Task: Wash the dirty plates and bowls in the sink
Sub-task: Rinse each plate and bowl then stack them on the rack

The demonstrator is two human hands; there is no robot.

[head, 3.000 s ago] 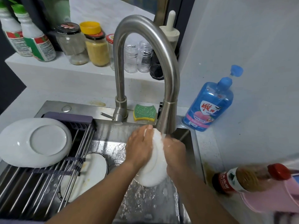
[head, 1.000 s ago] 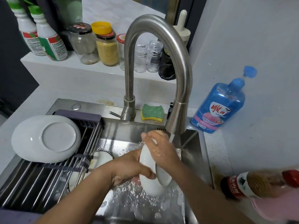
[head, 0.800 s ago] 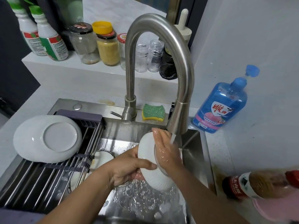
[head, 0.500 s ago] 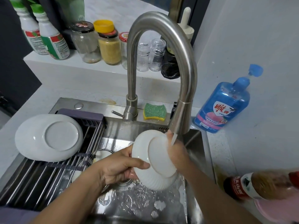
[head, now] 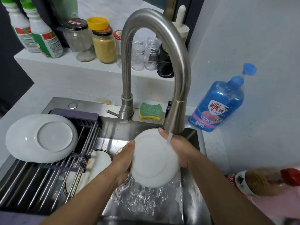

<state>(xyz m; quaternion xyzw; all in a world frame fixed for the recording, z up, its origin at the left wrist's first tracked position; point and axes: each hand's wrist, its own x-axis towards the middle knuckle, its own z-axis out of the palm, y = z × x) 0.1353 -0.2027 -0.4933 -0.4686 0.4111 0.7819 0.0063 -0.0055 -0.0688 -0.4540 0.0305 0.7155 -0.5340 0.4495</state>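
A small white plate (head: 152,159) is held over the steel sink (head: 190,200) with its underside facing me, under running water from the curved faucet (head: 176,114). My left hand (head: 124,161) grips its left rim, thumb on the underside. My right hand (head: 181,151) holds the right rim, a fingertip showing at the top edge. A white plate (head: 40,138) lies upside down on the drying rack (head: 40,181) at left. Another dirty dish (head: 99,166) sits in the basin under the rack.
A green and yellow sponge (head: 151,111) lies behind the basin. A blue soap bottle (head: 217,104) stands at right, and a sauce bottle (head: 263,182) lies near the right edge. Jars and bottles (head: 102,43) line the back shelf.
The plate has turned from edge-on to underside facing me. My right hand moved from its front face to its right rim. The camera shifted slightly.
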